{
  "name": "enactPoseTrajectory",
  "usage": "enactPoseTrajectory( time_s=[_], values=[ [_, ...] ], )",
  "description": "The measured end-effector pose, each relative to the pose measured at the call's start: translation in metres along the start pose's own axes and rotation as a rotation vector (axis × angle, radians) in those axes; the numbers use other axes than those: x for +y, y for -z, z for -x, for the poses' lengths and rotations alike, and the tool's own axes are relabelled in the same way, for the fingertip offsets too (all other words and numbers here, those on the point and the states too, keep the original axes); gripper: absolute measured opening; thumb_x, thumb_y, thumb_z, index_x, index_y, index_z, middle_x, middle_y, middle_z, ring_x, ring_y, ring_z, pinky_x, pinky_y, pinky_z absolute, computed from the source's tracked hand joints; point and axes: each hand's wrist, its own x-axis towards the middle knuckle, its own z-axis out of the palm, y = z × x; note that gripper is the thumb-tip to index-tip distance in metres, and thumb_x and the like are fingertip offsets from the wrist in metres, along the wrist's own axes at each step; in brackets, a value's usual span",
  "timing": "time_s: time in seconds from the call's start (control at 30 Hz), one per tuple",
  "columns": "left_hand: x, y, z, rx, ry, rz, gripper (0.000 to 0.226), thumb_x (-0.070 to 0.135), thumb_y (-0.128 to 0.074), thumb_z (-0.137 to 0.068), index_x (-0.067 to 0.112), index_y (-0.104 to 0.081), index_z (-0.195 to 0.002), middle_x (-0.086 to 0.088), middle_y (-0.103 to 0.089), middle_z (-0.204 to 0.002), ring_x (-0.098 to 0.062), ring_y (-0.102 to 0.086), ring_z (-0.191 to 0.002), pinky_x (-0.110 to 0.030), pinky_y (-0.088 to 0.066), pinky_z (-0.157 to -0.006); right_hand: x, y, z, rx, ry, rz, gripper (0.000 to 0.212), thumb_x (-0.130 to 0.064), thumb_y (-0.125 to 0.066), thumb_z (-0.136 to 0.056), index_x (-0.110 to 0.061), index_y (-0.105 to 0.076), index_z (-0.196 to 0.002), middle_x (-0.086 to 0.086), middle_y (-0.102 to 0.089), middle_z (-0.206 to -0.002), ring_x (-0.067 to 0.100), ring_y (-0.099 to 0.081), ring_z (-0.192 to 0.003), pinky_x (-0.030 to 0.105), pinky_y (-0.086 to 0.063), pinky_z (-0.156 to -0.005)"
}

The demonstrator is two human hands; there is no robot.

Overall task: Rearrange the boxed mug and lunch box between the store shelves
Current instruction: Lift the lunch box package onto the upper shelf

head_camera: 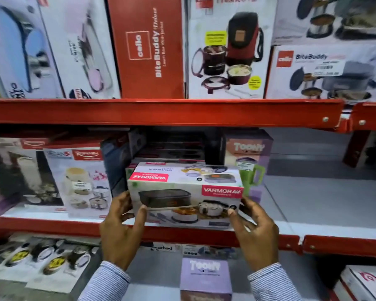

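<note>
At centre frame, the left hand (121, 230) and right hand (255, 232) clasp the lunch box (185, 193) by its ends at the middle shelf (326, 241), which looks like the placing or lifting step; next comes a level carry or push.

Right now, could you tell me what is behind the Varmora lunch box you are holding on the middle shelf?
Behind the Varmora lunch box, held by the left hand and right hand, stands a purple Toony mug box at its right, and dark stacked boxes farther back. Their lower parts are hidden.

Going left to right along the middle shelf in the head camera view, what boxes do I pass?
Red-topped container-set box → Varmora lunch box, held between left hand and right hand → purple Toony mug box.
</note>
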Motion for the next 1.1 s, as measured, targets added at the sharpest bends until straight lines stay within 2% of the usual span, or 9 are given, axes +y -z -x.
enactPoseTrajectory(
  time_s=[0.07, 0.2, 0.3, 0.5, 0.63, 0.77, 0.9, 1.0, 1.1],
  values=[
    [-0.012, 0.015, -0.007, 0.000, -0.001, -0.054, 0.039, 0.019, -0.076, -0.087, 0.028, -0.062, -0.122, 0.006, -0.072, -0.105, 0.000, -0.069, -0.092, 0.004, -0.047, -0.068, 0.003, -0.023, 0.004, -0.037, -0.007, -0.022, 0.045, -0.018, -0.079, -0.081, -0.036, -0.064, -0.119, -0.023, -0.068, -0.109, -0.020, -0.066, -0.092, 0.005, -0.054, -0.071],
    [-0.032, 0.027, -0.016, -0.030, 0.036, -0.106, 0.037, 0.017, -0.075, -0.089, 0.014, -0.063, -0.123, -0.005, -0.071, -0.115, -0.022, -0.072, -0.094, -0.021, -0.059, -0.078, 0.007, -0.053, 0.002, -0.095, -0.026, 0.005, 0.044, -0.010, -0.076, -0.084, -0.030, -0.065, -0.122, -0.015, -0.069, -0.109, -0.024, -0.062, -0.092, 0.002, -0.051, -0.070],
    [-0.039, 0.030, -0.017, -0.047, 0.032, -0.190, 0.037, 0.018, -0.074, -0.089, 0.011, -0.065, -0.124, -0.010, -0.073, -0.117, -0.015, -0.066, -0.087, -0.005, -0.051, -0.077, 0.008, -0.063, 0.002, -0.114, -0.044, 0.026, 0.046, -0.006, -0.075, -0.084, -0.040, -0.061, -0.111, -0.022, -0.066, -0.104, -0.027, -0.060, -0.090, -0.002, -0.048, -0.068],
    [-0.052, 0.031, -0.024, -0.062, 0.017, -0.296, 0.039, 0.023, -0.075, -0.088, 0.010, -0.068, -0.125, -0.014, -0.076, -0.119, -0.012, -0.062, -0.087, -0.025, -0.050, -0.084, 0.014, -0.067, 0.008, -0.111, -0.029, 0.087, 0.044, -0.008, -0.076, -0.083, -0.042, -0.061, -0.105, -0.025, -0.065, -0.100, -0.031, -0.056, -0.090, -0.005, -0.044, -0.066],
    [-0.058, 0.029, -0.027, -0.075, 0.017, -0.299, 0.042, 0.024, -0.074, -0.089, 0.013, -0.066, -0.128, -0.014, -0.074, -0.123, -0.011, -0.060, -0.089, -0.027, -0.048, -0.088, 0.016, -0.065, 0.008, -0.123, -0.011, 0.104, 0.047, -0.011, -0.077, -0.083, -0.050, -0.058, -0.102, -0.027, -0.065, -0.103, -0.022, -0.062, -0.094, 0.000, -0.050, -0.070],
    [-0.061, 0.034, -0.022, -0.047, -0.005, -0.281, 0.044, 0.023, -0.074, -0.088, 0.011, -0.066, -0.130, -0.013, -0.072, -0.123, -0.023, -0.068, -0.098, -0.040, -0.056, -0.092, 0.017, -0.053, 0.011, -0.124, -0.024, 0.117, 0.043, -0.020, -0.077, -0.084, -0.024, -0.065, -0.126, -0.008, -0.070, -0.119, 0.004, -0.067, -0.110, 0.022, -0.058, -0.088],
    [-0.070, 0.037, 0.018, 0.042, -0.023, -0.180, 0.034, 0.008, -0.076, -0.085, 0.012, -0.068, -0.118, -0.011, -0.068, -0.109, -0.027, -0.065, -0.092, -0.033, -0.053, -0.082, 0.034, -0.008, 0.028, 0.035, 0.028, 0.147, 0.028, -0.023, -0.071, -0.088, -0.034, -0.067, -0.113, -0.022, -0.072, -0.111, -0.003, -0.068, -0.102, 0.012, -0.054, -0.085],
    [-0.087, 0.020, 0.076, -0.205, 0.153, -0.094, 0.042, -0.002, -0.075, -0.081, 0.024, -0.064, -0.113, -0.009, -0.071, -0.107, -0.024, -0.070, -0.088, -0.017, -0.053, -0.073, 0.070, 0.033, 0.057, 0.200, -0.030, 0.253, 0.032, -0.013, -0.069, -0.085, -0.044, -0.064, -0.091, -0.018, -0.074, -0.092, 0.004, -0.069, -0.083, 0.005, -0.050, -0.072],
    [-0.108, -0.013, 0.122, -0.605, 0.375, -0.142, 0.059, 0.003, -0.080, -0.077, 0.023, -0.051, -0.124, -0.008, -0.065, -0.125, -0.025, -0.066, -0.104, -0.029, -0.057, -0.080, 0.115, 0.052, 0.086, 0.074, -0.214, 0.397, 0.050, 0.017, -0.064, -0.074, -0.029, -0.060, -0.095, 0.011, -0.073, -0.094, 0.016, -0.065, -0.072, 0.007, -0.049, -0.065]
  ],
)
